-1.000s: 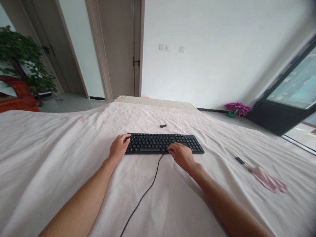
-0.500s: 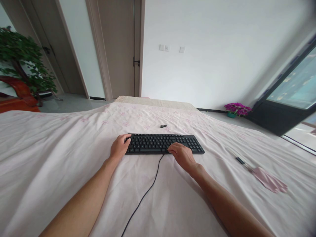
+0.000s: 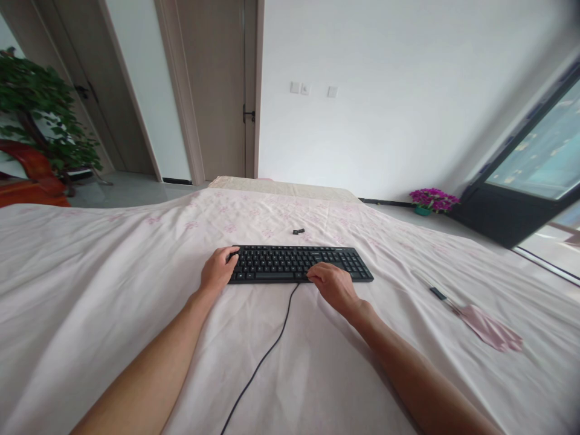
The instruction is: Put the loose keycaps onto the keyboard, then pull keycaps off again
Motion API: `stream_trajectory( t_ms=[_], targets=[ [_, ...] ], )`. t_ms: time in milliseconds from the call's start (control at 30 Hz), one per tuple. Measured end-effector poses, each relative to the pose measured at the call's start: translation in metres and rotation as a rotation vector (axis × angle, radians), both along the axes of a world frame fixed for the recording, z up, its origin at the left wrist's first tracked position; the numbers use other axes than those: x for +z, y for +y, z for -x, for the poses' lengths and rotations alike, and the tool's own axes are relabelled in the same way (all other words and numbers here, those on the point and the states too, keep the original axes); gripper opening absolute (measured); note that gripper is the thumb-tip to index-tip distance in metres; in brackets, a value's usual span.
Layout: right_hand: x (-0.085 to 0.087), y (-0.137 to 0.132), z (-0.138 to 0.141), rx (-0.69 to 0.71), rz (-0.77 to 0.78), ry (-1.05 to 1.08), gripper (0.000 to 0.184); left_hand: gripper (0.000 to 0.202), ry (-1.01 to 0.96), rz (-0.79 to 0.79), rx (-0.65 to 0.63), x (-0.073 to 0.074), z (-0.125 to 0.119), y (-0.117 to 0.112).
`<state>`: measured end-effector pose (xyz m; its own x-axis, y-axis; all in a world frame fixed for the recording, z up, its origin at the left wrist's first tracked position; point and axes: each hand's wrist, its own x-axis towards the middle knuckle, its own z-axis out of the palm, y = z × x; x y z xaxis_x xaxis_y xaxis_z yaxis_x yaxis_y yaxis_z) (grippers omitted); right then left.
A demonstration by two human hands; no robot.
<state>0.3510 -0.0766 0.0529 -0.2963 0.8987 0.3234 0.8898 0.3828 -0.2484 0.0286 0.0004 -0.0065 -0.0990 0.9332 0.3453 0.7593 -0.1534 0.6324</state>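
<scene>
Left hand (image 3: 218,271) curled, gripping keyboard (image 3: 294,263) at its left end. Right hand (image 3: 334,285) open, fingers on keys. Cable (image 3: 267,353) trails over sheet (image 3: 90,290).

We saw the keyboard (image 3: 299,264) lying on the bed sheet (image 3: 90,290), mid-bed. Left hand (image 3: 218,270) sat at its left end, right hand (image 3: 333,284) on its near right part. Its cable (image 3: 267,350) ran toward us between the arms. A small item (image 3: 298,231) lay behind the keyboard; a duster (image 3: 475,317) lay well right.
</scene>
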Motion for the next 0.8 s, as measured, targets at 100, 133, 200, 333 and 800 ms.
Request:
stream_trajectory(
  t_ms=[100,133,200,333,800],
  targets=[
    [-0.001,0.001,-0.001,0.028,0.002,0.033,0.018,0.032,-0.003,-0.002,-0.001,0.001,-0.001,0.0],
    [-0.001,0.001,-0.002,0.038,0.004,0.045,0.018,0.032,-0.004,-0.003,-0.002,0.001,-0.001,0.0],
    [-0.004,0.003,-0.003,0.054,0.009,0.066,0.02,0.032,-0.006,-0.002,-0.005,0.001,-0.001,-0.001],
    [-0.008,0.007,-0.005,0.077,0.013,0.097,0.024,0.032,-0.009,-0.006,-0.003,0.0,-0.001,-0.001],
    [-0.011,0.015,-0.009,0.06,0.022,0.274,0.019,0.032,-0.006,-0.003,-0.003,0.0,0.0,-0.001]
  ],
)
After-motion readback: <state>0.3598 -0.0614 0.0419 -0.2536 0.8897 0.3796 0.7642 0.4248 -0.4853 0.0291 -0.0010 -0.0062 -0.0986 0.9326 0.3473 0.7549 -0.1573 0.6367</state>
